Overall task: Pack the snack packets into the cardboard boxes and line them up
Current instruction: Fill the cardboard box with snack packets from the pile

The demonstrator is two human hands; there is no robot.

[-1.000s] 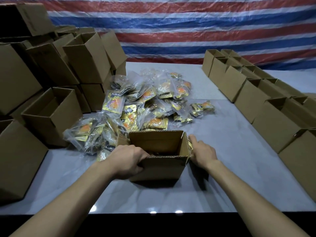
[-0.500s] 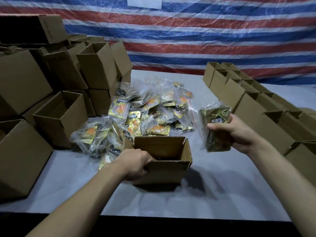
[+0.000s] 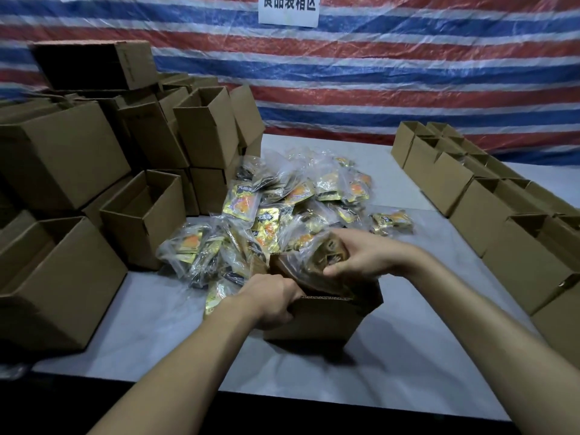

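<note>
Left hand (image 3: 272, 301) gripping cardboard box (image 3: 317, 318) rim, right hand (image 3: 364, 255) fingers curled round snack packet (image 3: 326, 255) — just over the box opening

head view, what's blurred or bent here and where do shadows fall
Head view: the packet in the right hand is smeared by motion, its print unreadable; the box and left hand are sharper; the wide-angle lens curves the tarp stripes; light is dim, with a soft shadow on the table around the box's base.
</note>
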